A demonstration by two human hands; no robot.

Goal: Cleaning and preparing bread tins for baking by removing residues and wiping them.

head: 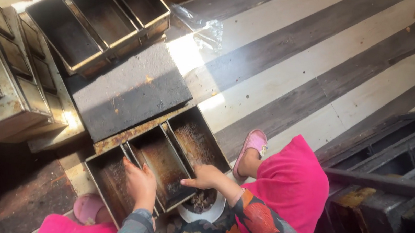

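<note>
Left hand (140, 184) flat inside greasy loaf tin (161, 163), right hand (204, 177) over white bowl (202, 211)

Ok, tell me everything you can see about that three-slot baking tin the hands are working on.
The three-slot baking tin is a dark metal strap of three deep rectangular loaf pans joined side by side, rusty and greasy-brown inside. It lies open side up on the floor, angled, partly tucked under a flat dark slab. The left hand reaches into the nearest slot; the right hand rests at its edge, above a small white bowl.

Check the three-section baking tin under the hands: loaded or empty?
Empty. The baking tin shows bare, greasy brown bottoms in all three sections; the left hand rests inside one.
</note>
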